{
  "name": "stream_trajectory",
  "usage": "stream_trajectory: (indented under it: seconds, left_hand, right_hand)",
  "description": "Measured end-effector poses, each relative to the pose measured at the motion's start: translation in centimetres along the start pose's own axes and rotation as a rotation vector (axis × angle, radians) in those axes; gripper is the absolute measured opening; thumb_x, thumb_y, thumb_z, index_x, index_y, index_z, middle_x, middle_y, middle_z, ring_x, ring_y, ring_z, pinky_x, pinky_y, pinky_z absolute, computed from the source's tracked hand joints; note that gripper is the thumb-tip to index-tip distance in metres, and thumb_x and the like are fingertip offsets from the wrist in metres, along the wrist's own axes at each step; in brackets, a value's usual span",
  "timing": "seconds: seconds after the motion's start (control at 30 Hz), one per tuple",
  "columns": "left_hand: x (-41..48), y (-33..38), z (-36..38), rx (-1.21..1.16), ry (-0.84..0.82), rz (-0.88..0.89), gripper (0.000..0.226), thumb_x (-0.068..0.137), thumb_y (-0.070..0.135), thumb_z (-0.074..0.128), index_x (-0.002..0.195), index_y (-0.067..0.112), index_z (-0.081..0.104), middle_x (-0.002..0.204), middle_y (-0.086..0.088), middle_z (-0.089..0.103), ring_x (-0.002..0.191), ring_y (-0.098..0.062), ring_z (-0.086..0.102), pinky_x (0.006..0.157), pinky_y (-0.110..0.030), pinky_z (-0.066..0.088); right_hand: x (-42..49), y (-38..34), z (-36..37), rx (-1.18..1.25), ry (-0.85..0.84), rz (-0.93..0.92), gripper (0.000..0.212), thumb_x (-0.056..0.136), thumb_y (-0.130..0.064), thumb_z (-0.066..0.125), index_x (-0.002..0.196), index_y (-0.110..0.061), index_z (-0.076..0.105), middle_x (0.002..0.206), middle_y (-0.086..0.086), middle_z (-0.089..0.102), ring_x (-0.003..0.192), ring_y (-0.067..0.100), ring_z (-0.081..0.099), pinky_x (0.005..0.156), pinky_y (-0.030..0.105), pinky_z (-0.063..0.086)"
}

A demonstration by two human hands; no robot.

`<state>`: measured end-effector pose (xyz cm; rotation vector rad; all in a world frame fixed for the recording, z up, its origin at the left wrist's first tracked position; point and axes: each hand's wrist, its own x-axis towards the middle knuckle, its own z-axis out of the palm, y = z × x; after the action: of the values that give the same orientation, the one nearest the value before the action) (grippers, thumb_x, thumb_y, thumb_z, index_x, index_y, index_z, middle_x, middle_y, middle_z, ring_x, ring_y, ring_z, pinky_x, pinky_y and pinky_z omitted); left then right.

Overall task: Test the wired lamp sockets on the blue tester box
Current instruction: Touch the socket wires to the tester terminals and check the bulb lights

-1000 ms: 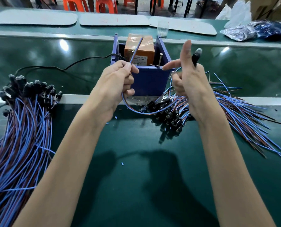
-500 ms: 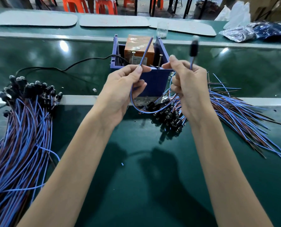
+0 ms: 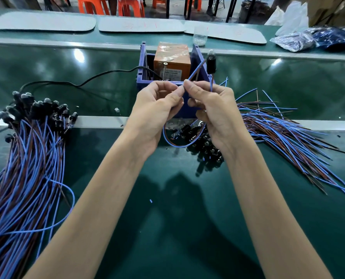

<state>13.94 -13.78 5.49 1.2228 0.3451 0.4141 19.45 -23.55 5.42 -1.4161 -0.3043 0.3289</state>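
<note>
Above the near edge of the blue open-topped tester box (image 3: 141,71), which stands on the dark green desk (image 3: 187,228) with an orange block (image 3: 171,57) inside, both hands meet fingertip to fingertip. The left hand (image 3: 157,109) pinches the free ends of a blue-and-brown wire pair (image 3: 165,135), while the right hand (image 3: 214,111) grips the same pair just under its black lamp socket with a clear bulb (image 3: 211,63), held upright beside the box's right wall. Between them the wire hangs in a loop, and a left heap of wired sockets (image 3: 26,158) and a right heap of wired sockets (image 3: 288,137) lie on the desk.
</note>
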Motion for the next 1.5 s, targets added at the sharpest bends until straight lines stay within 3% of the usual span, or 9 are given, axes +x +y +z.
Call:
stream_trajectory:
  seconds: [0.17,0.27,0.4,0.5,0.67,0.93,1.13,1.5]
  left_hand:
    - [-0.2,0.0,0.3,-0.045,0.082,0.015,0.016,0.092,0.003,0.059,0.081,0.013,0.052,0.067,0.004,0.054,0.063,-0.004,0.056,0.079,-0.021,0.053]
    - [0.2,0.2,0.0,-0.061,0.157,0.024,0.014,0.095,0.007,0.057,0.083,0.014,0.052,0.071,0.003,0.052,0.059,-0.002,0.055,0.078,-0.024,0.054]
    - [0.5,0.4,-0.9,0.083,0.246,0.088,0.012,0.095,0.013,0.057,0.086,0.020,0.054,0.075,0.005,0.055,0.052,0.000,0.057,0.062,-0.017,0.053]
    - [0.7,0.6,-1.7,0.165,0.287,0.154,0.011,0.094,0.013,0.058,0.088,0.022,0.056,0.072,0.008,0.055,0.050,-0.002,0.058,0.058,-0.017,0.050]
    - [1.0,0.5,-2.6,0.263,0.329,0.203,0.013,0.092,0.012,0.062,0.087,0.023,0.063,0.073,0.006,0.059,0.053,-0.004,0.064,0.059,-0.018,0.052]
    - [1.7,-0.5,-3.3,0.356,0.305,0.160,0.009,0.088,0.008,0.066,0.092,0.014,0.072,0.081,-0.002,0.072,0.062,-0.005,0.069,0.064,-0.017,0.054]
    - [2.1,-1.0,-3.4,0.367,0.298,0.134,0.016,0.091,0.003,0.058,0.099,0.010,0.070,0.087,0.001,0.072,0.068,-0.002,0.069,0.076,-0.021,0.056]
    - [2.1,-1.1,-3.3,0.355,0.267,0.122,0.022,0.092,-0.001,0.054,0.105,0.008,0.069,0.088,0.002,0.071,0.068,-0.001,0.067,0.072,-0.016,0.055]
  right_hand:
    - [-0.2,-0.4,0.2,0.047,-0.026,-0.044,0.024,0.092,-0.012,0.061,0.068,-0.015,0.062,0.062,-0.007,0.065,0.051,0.002,0.060,0.045,0.010,0.039]
    - [0.1,-0.4,0.0,0.067,0.014,-0.024,0.021,0.098,-0.016,0.054,0.077,-0.017,0.055,0.074,-0.006,0.065,0.063,0.008,0.069,0.037,0.011,0.033]
    - [0.6,-0.5,-0.6,0.162,0.075,-0.037,0.019,0.103,-0.014,0.041,0.085,-0.014,0.047,0.080,0.002,0.074,0.070,0.018,0.073,0.032,0.013,0.024]
    - [1.1,-0.4,-1.3,0.181,0.151,-0.055,0.016,0.102,-0.011,0.042,0.090,-0.014,0.052,0.064,-0.004,0.069,0.060,0.009,0.069,0.035,0.013,0.022]
    - [2.0,0.3,-2.4,0.229,0.252,-0.054,0.010,0.099,-0.008,0.049,0.095,-0.013,0.056,0.051,-0.010,0.054,0.044,0.001,0.043,0.037,0.013,0.024]
    - [2.6,0.8,-3.1,0.187,0.280,-0.042,0.018,0.097,-0.003,0.049,0.086,-0.012,0.060,0.063,-0.003,0.068,0.043,0.002,0.040,0.039,0.012,0.026]
    - [2.9,1.1,-3.3,0.130,0.260,0.003,0.022,0.091,0.004,0.045,0.090,-0.010,0.062,0.065,-0.003,0.069,0.045,0.002,0.039,0.038,0.013,0.025]
    - [2.8,1.6,-3.4,0.019,0.176,0.016,0.018,0.094,-0.004,0.051,0.093,-0.013,0.066,0.075,-0.004,0.072,0.049,0.001,0.041,0.039,0.012,0.028]
